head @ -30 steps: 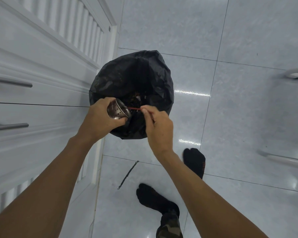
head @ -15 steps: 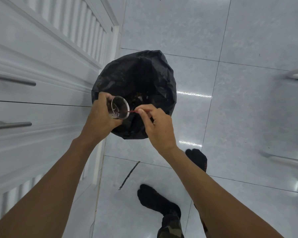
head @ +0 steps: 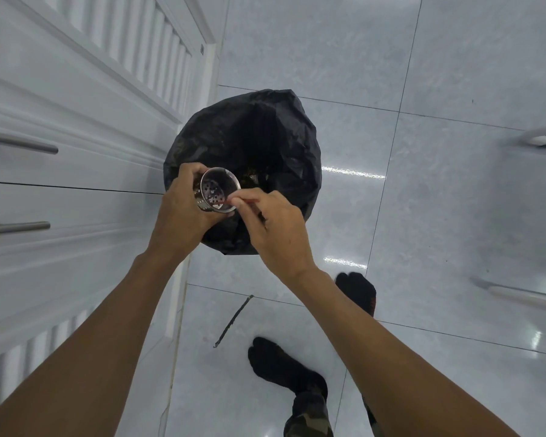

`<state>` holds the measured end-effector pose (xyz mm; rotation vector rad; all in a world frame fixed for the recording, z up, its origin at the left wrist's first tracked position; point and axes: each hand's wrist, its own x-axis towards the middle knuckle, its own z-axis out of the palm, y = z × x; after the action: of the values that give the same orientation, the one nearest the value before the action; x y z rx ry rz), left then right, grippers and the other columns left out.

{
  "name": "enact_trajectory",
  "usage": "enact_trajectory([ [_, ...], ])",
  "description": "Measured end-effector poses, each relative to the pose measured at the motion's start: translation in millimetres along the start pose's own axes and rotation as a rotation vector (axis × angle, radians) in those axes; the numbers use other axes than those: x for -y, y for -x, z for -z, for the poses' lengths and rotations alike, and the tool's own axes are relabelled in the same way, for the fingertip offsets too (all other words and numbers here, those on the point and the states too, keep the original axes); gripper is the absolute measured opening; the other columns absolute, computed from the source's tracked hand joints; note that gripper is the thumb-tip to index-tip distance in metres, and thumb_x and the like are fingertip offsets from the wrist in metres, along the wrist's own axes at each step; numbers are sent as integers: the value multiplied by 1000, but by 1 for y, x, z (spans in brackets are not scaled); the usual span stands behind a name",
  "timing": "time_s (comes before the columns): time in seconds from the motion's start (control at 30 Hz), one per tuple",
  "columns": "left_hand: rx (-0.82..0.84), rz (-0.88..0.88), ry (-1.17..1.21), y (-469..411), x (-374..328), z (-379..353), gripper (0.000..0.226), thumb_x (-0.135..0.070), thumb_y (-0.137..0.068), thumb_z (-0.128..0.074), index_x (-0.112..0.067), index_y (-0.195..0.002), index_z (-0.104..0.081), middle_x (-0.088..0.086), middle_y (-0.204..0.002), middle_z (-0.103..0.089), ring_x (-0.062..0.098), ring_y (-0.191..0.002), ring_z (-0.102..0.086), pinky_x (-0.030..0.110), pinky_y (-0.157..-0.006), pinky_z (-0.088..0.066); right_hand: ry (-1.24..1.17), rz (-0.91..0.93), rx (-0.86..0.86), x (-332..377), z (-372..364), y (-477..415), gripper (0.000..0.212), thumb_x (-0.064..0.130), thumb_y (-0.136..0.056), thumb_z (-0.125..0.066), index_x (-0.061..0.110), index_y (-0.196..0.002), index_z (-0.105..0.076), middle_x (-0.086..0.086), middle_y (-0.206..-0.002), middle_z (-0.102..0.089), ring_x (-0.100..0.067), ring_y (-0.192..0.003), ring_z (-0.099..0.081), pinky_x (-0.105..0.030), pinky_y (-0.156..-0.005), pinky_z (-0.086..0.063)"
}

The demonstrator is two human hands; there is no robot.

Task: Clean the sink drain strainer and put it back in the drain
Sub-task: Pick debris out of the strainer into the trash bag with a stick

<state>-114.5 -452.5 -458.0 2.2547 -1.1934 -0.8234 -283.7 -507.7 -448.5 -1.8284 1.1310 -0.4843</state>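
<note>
We see strainer (head: 218, 191) mid-frame over bagged bin (head: 265, 134), lower-left rim, mouth facing camera. Fingers of left hand (head: 183, 216) wrap it; right hand (head: 276, 230) pinches red stick (head: 223, 201), tip inside. Cabinet (head: 76, 146) close left, open floor (head: 454, 200) right.

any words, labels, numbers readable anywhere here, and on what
No text can be read.
Small tag on the cabinet: too small to read.
Red mark on the sock: blurred.
Strainer, stick, bin bag: no lettering shows.
</note>
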Motion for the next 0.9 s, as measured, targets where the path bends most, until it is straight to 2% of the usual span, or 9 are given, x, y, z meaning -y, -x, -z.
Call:
enact_trajectory([
  [0.17, -36, 12, 12, 1, 0, 2, 81, -49, -67, -88, -25, -131, -44, -16, -118, -55, 9, -107, -58, 4, -77, -43, 122, -128, -106, -9, 8, -7, 27, 37, -104, -51, 28, -119, -71, 9, -104, -74, -6, -92, -59, -10, -78, -47],
  [0.23, -44, 8, 19, 1, -1, 2, 81, -52, -67, -86, -25, -131, -44, -17, -118, -54, 7, -106, -57, 2, -76, -43, 92, -87, -85, -7, 9, -4, 26, 37, -104, -51, 28, -119, -71, 11, -104, -73, -4, -90, -58, -9, -77, -47],
  [0.3, -59, 7, 28, 1, -3, 1, 81, -53, -69, -85, -23, -132, -44, -16, -119, -53, 7, -107, -57, 2, -79, -43, 86, -24, -7, -5, 6, 3, 25, 34, -103, -54, 26, -120, -72, 8, -105, -74, -5, -89, -59, -14, -77, -51],
  [0.4, -72, -6, 32, 3, -4, 0, 79, -47, -70, -88, -23, -132, -44, -16, -119, -53, 8, -108, -57, 1, -80, -44, 162, -62, -28, -7, 8, 4, 27, 34, -103, -53, 26, -122, -71, 6, -108, -74, -10, -94, -61, -21, -82, -55],
  [0.47, -60, -11, 27, 4, -5, 0, 77, -45, -71, -87, -23, -131, -45, -16, -118, -53, 8, -107, -56, -3, -79, -41, 130, -95, -70, -8, 11, 3, 29, 35, -104, -50, 26, -122, -71, 5, -110, -74, -10, -96, -61, -20, -85, -53],
  [0.57, -56, 0, 21, 4, -6, -1, 76, -44, -72, -87, -20, -132, -45, -14, -119, -52, 8, -108, -55, -5, -78, -40, 101, -4, -33, -4, 7, 9, 27, 34, -102, -55, 23, -120, -72, 3, -106, -74, -10, -91, -62, -18, -81, -53],
  [0.7, -56, -5, 15, 6, -4, -1, 76, -42, -72, -88, -21, -131, -45, -11, -120, -57, 9, -109, -56, 1, -81, -43, 179, -1, -70, -5, 8, 11, 27, 32, -97, -57, 20, -116, -73, -2, -100, -75, -18, -86, -66, -28, -77, -58],
  [0.8, -43, 2, -5, 6, -4, -2, 77, -44, -73, -87, -21, -133, -45, -2, -125, -61, 10, -111, -56, 6, -85, -43, 187, 23, -89, -3, 11, 10, 33, 36, -99, -49, 20, -116, -73, -3, -101, -75, -19, -86, -67, -26, -78, -57],
  [0.9, -24, 20, -18, 5, -2, -4, 78, -44, -73, -87, -22, -134, -44, 0, -127, -60, 10, -111, -53, 5, -84, -40, 190, 75, -8, -1, 10, 15, 26, 30, -96, -61, 18, -116, -73, -4, -101, -75, -19, -85, -67, -28, -75, -59],
])
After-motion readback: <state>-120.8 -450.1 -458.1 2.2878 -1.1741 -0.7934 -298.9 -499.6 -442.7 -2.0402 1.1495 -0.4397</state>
